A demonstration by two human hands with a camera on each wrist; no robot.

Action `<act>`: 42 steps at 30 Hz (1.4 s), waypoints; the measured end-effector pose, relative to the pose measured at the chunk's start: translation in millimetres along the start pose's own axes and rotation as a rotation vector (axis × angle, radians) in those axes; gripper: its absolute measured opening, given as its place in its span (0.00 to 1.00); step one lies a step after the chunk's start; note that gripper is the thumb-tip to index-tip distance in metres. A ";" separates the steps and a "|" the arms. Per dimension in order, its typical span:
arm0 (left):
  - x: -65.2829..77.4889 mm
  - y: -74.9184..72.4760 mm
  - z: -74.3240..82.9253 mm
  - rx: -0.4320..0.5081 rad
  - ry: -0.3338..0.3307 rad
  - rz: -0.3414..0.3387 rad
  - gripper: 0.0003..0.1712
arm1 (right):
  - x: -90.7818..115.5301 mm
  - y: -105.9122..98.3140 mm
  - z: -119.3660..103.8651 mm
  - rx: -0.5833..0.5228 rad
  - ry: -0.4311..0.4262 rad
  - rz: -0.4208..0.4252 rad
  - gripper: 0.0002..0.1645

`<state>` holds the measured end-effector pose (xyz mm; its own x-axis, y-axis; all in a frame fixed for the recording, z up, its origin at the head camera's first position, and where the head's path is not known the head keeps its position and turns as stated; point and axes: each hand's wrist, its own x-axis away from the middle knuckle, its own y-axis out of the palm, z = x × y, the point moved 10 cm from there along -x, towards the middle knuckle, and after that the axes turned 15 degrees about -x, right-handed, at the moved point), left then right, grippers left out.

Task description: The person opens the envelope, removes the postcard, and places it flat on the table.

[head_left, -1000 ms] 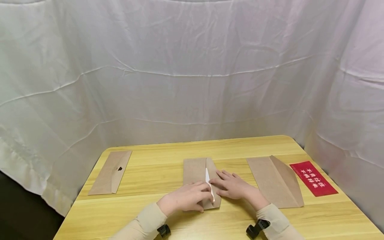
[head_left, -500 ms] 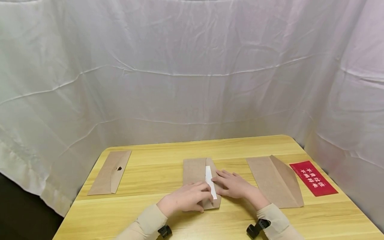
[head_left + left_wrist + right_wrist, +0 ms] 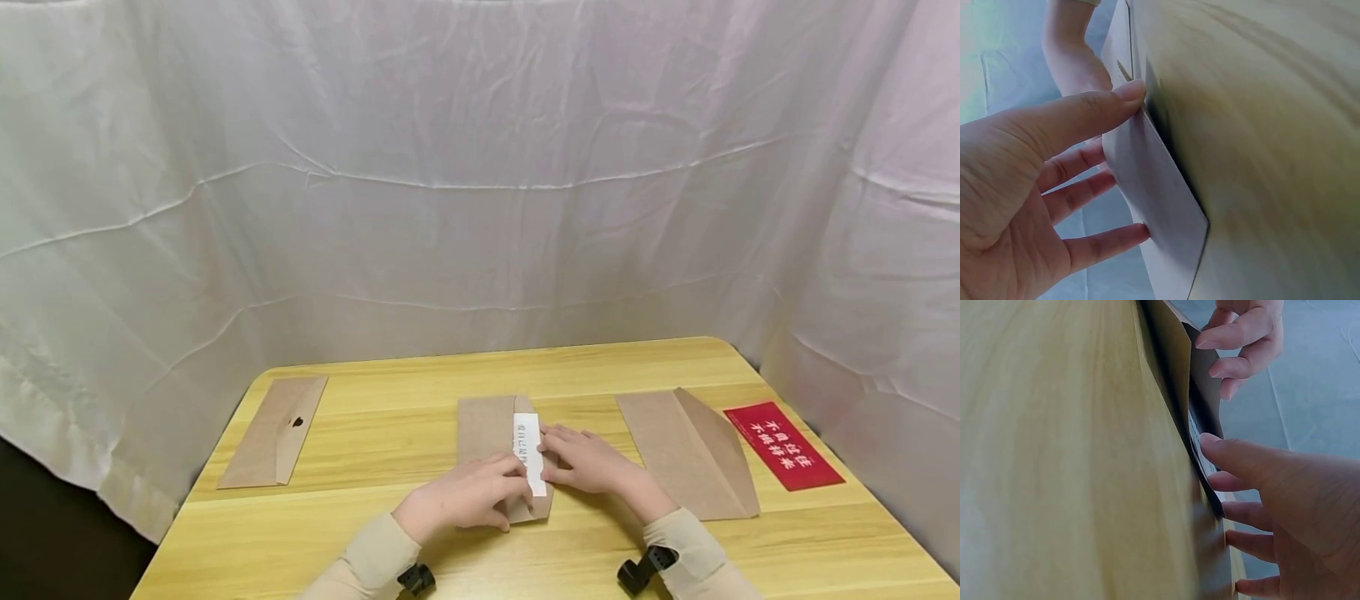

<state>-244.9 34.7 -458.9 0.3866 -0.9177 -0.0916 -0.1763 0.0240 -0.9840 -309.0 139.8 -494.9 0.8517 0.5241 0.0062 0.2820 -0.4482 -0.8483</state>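
Note:
In the head view a brown kraft envelope (image 3: 482, 427) lies at mid-table, its flap unfolded to the right. From its mouth sticks a white card (image 3: 527, 429) with dark printed characters. My left hand (image 3: 468, 493) holds the near part of the envelope, thumb at the near edge and bent fingers on top beside the mouth. With thumb and index finger my right hand (image 3: 583, 462) pinches the card's right edge, above the flap. The left wrist view shows the thumb at the edge of the envelope (image 3: 1154, 181); part of the card remains hidden inside.
A closed brown envelope (image 3: 262, 442) with a small dark mark lies at the table's left. Right of my hands is another brown envelope (image 3: 667, 450), flap unfolded, beside a red card (image 3: 783, 450) with white characters. Pale curtains (image 3: 480, 250) surround the wooden table (image 3: 390, 392).
The white card has slid rightward out of the envelope, from a thin sliver to a wider strip with printing showing. My right hand's fingers moved slightly right with it; the left hand stayed in place.

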 end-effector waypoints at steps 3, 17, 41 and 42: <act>-0.4 1.6 -1.0 0.012 -0.013 -0.009 0.21 | -0.1 -2.0 -1.8 0.003 -0.017 0.013 0.22; -1.4 3.5 -2.4 0.029 -0.034 -0.029 0.21 | -0.5 3.9 -3.9 0.026 0.007 0.003 0.43; -1.7 4.1 -2.2 0.033 -0.050 -0.042 0.20 | 7.9 -6.8 10.3 -0.040 0.043 -0.051 0.39; -1.5 3.8 -2.1 0.032 -0.051 -0.044 0.20 | 8.0 -7.0 10.5 -0.047 0.043 -0.052 0.39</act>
<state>-248.1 35.4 -462.1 0.4394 -0.8966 -0.0556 -0.1293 -0.0019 -0.9916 -308.8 154.7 -494.5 0.8531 0.5165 0.0736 0.3461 -0.4547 -0.8206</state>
